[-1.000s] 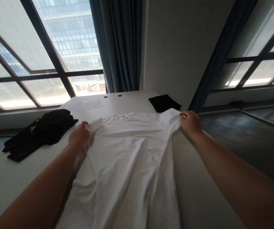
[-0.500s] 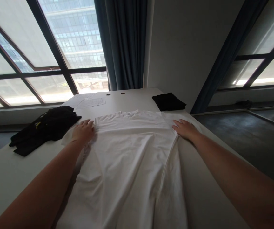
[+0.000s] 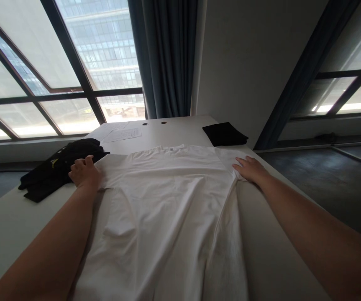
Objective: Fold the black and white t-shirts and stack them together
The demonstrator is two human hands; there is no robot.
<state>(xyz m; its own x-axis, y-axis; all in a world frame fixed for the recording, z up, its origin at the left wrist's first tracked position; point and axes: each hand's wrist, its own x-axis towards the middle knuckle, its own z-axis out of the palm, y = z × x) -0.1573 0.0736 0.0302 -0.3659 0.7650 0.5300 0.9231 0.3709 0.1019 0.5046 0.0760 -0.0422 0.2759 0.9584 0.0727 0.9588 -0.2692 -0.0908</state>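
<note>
A white T-shirt (image 3: 167,200) lies spread on the white table, its collar at the far end and its body running toward me with several creases. My left hand (image 3: 86,172) is at the outer edge of the left sleeve (image 3: 113,169), fingers bent but apart, close to a pile of black clothing. On the right sleeve (image 3: 227,156) rests my right hand (image 3: 249,169), palm down with the fingers stretched out. The hems of both sleeves are partly hidden under my hands.
A black clothing pile (image 3: 64,161) sits at the table's left edge. A folded black cloth (image 3: 225,133) lies at the far right, with paper sheets (image 3: 124,133) at the far left. The table (image 3: 274,234) ends near my right forearm. Windows and a curtain (image 3: 167,58) stand beyond.
My left hand has slid outward to the left, from the shoulder area to the sleeve's end, and the left sleeve now lies flatter. My right hand stays on the right sleeve. The view shifted slightly.
</note>
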